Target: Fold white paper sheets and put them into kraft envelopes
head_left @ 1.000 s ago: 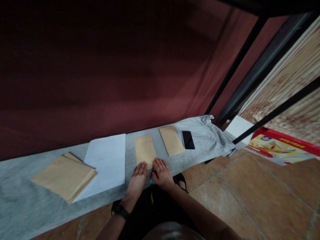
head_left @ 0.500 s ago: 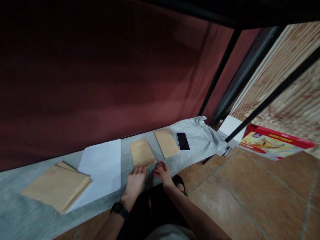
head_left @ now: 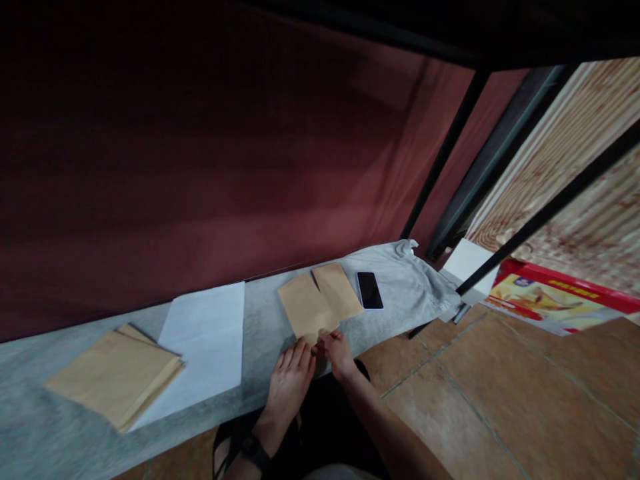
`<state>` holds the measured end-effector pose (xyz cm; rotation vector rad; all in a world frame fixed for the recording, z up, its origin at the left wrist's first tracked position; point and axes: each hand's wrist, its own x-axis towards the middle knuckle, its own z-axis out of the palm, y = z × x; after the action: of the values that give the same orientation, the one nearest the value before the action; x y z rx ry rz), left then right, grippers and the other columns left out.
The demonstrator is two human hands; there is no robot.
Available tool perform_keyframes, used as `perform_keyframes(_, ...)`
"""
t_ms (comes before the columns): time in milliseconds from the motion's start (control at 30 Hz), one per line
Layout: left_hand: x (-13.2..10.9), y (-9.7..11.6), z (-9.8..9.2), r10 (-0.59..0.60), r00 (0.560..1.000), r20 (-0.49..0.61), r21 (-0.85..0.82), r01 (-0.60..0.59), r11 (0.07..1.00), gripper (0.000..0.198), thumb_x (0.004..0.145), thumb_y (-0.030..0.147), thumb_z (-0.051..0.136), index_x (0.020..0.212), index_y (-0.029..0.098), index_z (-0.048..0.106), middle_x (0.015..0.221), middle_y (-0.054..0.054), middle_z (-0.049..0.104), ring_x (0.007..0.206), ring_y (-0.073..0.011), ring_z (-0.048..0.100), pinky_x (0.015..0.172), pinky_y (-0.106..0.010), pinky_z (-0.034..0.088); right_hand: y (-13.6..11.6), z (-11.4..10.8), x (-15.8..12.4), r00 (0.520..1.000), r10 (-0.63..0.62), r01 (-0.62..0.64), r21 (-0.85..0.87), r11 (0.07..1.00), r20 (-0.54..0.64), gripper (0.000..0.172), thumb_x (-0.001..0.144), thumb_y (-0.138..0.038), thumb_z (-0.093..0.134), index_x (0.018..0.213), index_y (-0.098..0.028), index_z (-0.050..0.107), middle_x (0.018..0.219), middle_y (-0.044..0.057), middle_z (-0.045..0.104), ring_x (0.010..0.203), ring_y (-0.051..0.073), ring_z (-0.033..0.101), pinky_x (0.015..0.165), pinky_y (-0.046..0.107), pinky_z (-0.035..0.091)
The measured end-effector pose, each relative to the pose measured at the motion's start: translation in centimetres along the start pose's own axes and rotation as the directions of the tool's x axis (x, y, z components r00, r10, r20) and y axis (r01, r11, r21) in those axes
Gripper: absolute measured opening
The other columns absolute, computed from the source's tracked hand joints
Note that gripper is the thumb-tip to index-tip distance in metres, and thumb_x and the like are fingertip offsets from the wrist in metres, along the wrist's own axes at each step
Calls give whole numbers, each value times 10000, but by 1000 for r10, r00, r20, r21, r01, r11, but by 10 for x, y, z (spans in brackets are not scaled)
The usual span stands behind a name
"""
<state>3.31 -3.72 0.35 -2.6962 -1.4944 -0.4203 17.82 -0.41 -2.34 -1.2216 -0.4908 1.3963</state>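
On the gray bench (head_left: 263, 320), a brown envelope (head_left: 304, 303), the person's right hand (head_left: 337, 349) pinching its near edge, left hand (head_left: 291, 377) touching, grip unclear from here

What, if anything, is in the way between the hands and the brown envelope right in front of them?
Nothing visible: the left hand and right hand are both at the near edge of the brown envelope. Its right side appears to overlap a second envelope; the phone lies farther right, clear of the hands.
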Motion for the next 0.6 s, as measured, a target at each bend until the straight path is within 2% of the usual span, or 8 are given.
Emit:
perform_keyframes(100,-11,-6,7,-49,999,-2,-39,49,998,359,977,210,434,1233,207,686,1371,-127,646,1195,-287,650,1031,-443,512,-31,-24,18,995,-52,57,67,996,-82,412,660,-491,817,688,-237,494,604,-46,548,597,152,602,681,323,584)
perform_keyframes(233,-26,-13,20,-16,999,44,-62,19,998,375,961,146,419,1195,204,705,1391,-111,636,1221,-269,642,1030,-421,522,-61,-54,41,987,-60,71,70,995,-148,333,715,-395,792,726,-240,497,664,-41,601,643,139,625,743,300,586)
perform_keyframes(400,-28,-11,27,-23,998,51,-99,28,995,374,957,148,425,1186,218,712,1380,-92,648,1244,-265,629,1062,-453,505,-64,-70,51,988,-1,0,-7,1000,-157,221,855,-317,651,700,-227,522,614,8,631,644,170,662,737,314,576)
perform_keyframes(500,-17,-8,27,-85,995,54,-186,94,978,360,955,168,427,1161,224,717,1353,-87,666,1228,-252,638,1068,-453,508,-60,-73,51,990,39,-51,-88,995,-132,252,879,-362,626,687,-206,574,647,58,688,617,183,676,683,314,578)
perform_keyframes(600,0,-6,32,-165,984,68,-346,178,921,358,940,185,439,1191,214,693,1329,-84,679,1228,-231,636,1071,-433,519,-57,-75,52,992,53,-72,-170,983,-116,307,865,-438,644,670,-204,603,661,76,714,584,181,675,623,291,572)
